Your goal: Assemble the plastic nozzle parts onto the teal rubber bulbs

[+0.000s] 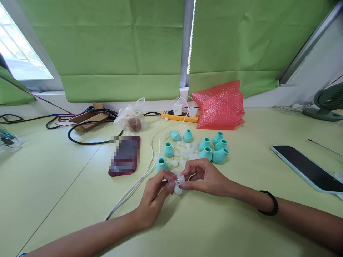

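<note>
Between the fingertips of both hands is a small translucent plastic piece [180, 179], whose exact kind I cannot make out. My left hand [157, 194] pinches its left end, and my right hand [205, 177] pinches the right end. Just below lies another whitish translucent piece [178, 190] on the table. Beyond my fingers, several loose translucent plastic parts [190, 151] are scattered. Around them are several teal rubber bulbs with round open necks, among them one bulb [162, 164] close to my left fingers and a tilted one [220, 156] past my right hand.
White cables [139, 180] run left of my hands from an orange power strip [167, 115]. A dark red-edged phone [124, 156] lies at left, a light-framed phone [308, 169] at right. Red bubble wrap [221, 107], a bagged tape roll [134, 120] and a fan [327, 103] stand at the back.
</note>
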Available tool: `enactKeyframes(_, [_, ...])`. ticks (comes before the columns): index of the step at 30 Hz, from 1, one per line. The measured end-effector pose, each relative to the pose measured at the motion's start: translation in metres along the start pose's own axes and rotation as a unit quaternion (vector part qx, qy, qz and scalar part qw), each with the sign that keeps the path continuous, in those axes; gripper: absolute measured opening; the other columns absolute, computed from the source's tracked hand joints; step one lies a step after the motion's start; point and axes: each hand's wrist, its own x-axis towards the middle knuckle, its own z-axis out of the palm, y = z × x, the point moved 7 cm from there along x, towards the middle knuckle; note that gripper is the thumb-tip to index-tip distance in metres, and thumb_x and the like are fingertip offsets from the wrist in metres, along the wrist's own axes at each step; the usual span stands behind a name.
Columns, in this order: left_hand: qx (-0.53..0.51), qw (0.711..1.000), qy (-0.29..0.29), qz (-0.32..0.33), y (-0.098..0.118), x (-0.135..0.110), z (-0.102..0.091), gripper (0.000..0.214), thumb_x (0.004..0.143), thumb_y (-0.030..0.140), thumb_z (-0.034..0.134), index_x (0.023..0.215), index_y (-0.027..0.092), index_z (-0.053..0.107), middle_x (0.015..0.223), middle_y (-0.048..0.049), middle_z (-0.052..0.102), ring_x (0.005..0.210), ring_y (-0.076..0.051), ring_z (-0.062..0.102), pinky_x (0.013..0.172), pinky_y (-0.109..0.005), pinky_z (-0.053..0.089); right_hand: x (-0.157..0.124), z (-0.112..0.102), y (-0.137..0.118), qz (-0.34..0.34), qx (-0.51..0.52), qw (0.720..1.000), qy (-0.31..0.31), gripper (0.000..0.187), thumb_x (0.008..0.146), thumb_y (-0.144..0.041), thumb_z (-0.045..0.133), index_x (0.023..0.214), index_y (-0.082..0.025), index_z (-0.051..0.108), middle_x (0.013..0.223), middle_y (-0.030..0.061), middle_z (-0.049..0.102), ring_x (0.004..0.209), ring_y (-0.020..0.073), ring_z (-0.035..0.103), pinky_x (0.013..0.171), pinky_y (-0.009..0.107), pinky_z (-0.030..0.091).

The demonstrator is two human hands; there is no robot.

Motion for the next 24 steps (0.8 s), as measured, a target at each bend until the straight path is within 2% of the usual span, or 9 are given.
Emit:
enactKeyframes(5, [-0.015,0.999,-0.001,-0.037,-0.002,0.004,0.001,0.014,0.083,0.029,0.046,0.078,0.016,0.051,0.075,-0.0044,0.054,0.065,-0.014,0.051,0.061,-0.028,0.044,0.002,-0.001,0.000,-0.002,-0.002,1.000,-0.012,0.029,0.056,-0.030,0.071,0.069,-0.015,0.051,0.065,-0.0009,0.057,0.063,0.0112,0.057,0.059,0.024,0.048])
enactKeyframes(8, [-0.002,1.000,0.001,-0.028,-0.002,0.004,0.001,0.016,0.081,0.031,0.049,0.081,0.016,0.052,0.078,-0.0055,0.055,0.065,-0.014,0.052,0.061,-0.029,0.046,0.003,-0.001,-0.003,-0.011,-0.025,0.999,-0.027,0.029,0.056,-0.033,0.071,0.070,-0.015,0.052,0.066,0.0000,0.059,0.064,0.0119,0.058,0.061,0.025,0.048])
enactKeyframes(11, [0.026,1.000,0.002,-0.003,0.000,0.002,0.003,0.013,0.080,0.029,0.050,0.081,0.016,0.053,0.078,-0.0056,0.056,0.066,-0.014,0.053,0.060,-0.027,0.046,0.000,-0.003,-0.013,-0.039,-0.111,0.992,-0.045,0.023,0.063,-0.032,0.065,0.075,-0.015,0.055,0.070,0.0017,0.061,0.065,0.0121,0.058,0.063,0.026,0.049])
enactKeyframes(13, [0.038,0.999,0.011,0.009,0.001,0.002,0.003,0.011,0.081,0.027,0.049,0.079,0.016,0.053,0.076,-0.0050,0.055,0.067,-0.014,0.053,0.060,-0.026,0.046,-0.002,-0.009,-0.025,-0.073,-0.213,0.973,-0.049,0.025,0.067,-0.033,0.061,0.085,-0.016,0.057,0.072,0.0025,0.063,0.065,0.0124,0.059,0.063,0.026,0.048])
enactKeyframes(15, [0.049,0.998,0.018,0.018,0.003,0.002,0.003,0.010,0.082,0.024,0.048,0.076,0.017,0.051,0.074,-0.0042,0.054,0.068,-0.014,0.052,0.061,-0.026,0.046,-0.004,-0.022,-0.042,-0.120,-0.347,0.930,-0.008,0.032,0.069,-0.033,0.060,0.095,-0.016,0.057,0.077,0.0036,0.064,0.068,0.0142,0.059,0.064,0.028,0.047])
enactKeyframes(17, [0.062,0.998,0.016,0.023,0.005,0.002,0.004,0.011,0.081,0.022,0.048,0.072,0.017,0.050,0.073,-0.0038,0.054,0.070,-0.014,0.052,0.062,-0.026,0.046,-0.007,-0.040,-0.058,-0.156,-0.492,0.854,0.066,0.034,0.069,-0.032,0.059,0.099,-0.015,0.057,0.084,0.0063,0.063,0.077,0.0187,0.057,0.067,0.031,0.044])
enactKeyframes(20, [0.078,0.996,0.011,0.030,0.007,0.002,0.005,0.009,0.080,0.020,0.050,0.072,0.016,0.050,0.075,-0.0050,0.056,0.073,-0.015,0.054,0.063,-0.026,0.047,-0.005,-0.062,-0.063,-0.132,-0.658,0.733,0.113,0.033,0.071,-0.036,0.056,0.094,-0.012,0.060,0.088,0.0112,0.061,0.087,0.0264,0.052,0.067,0.034,0.039])
enactKeyframes(22, [0.078,0.996,0.011,0.030,0.006,0.001,0.005,0.005,0.080,0.020,0.051,0.076,0.016,0.052,0.077,-0.0054,0.057,0.072,-0.015,0.054,0.063,-0.026,0.048,0.000,-0.072,-0.054,-0.084,-0.716,0.685,0.105,0.033,0.071,-0.040,0.055,0.088,-0.012,0.062,0.084,0.0123,0.061,0.085,0.0282,0.052,0.065,0.035,0.036])
enactKeyframes(24, [0.066,0.998,0.015,0.020,0.002,0.001,0.004,0.006,0.080,0.021,0.051,0.083,0.016,0.054,0.077,-0.0049,0.057,0.068,-0.014,0.055,0.061,-0.026,0.049,0.004,-0.077,-0.042,-0.039,-0.744,0.662,0.079,0.029,0.072,-0.038,0.053,0.082,-0.012,0.061,0.078,0.0116,0.061,0.081,0.0272,0.052,0.065,0.035,0.034])
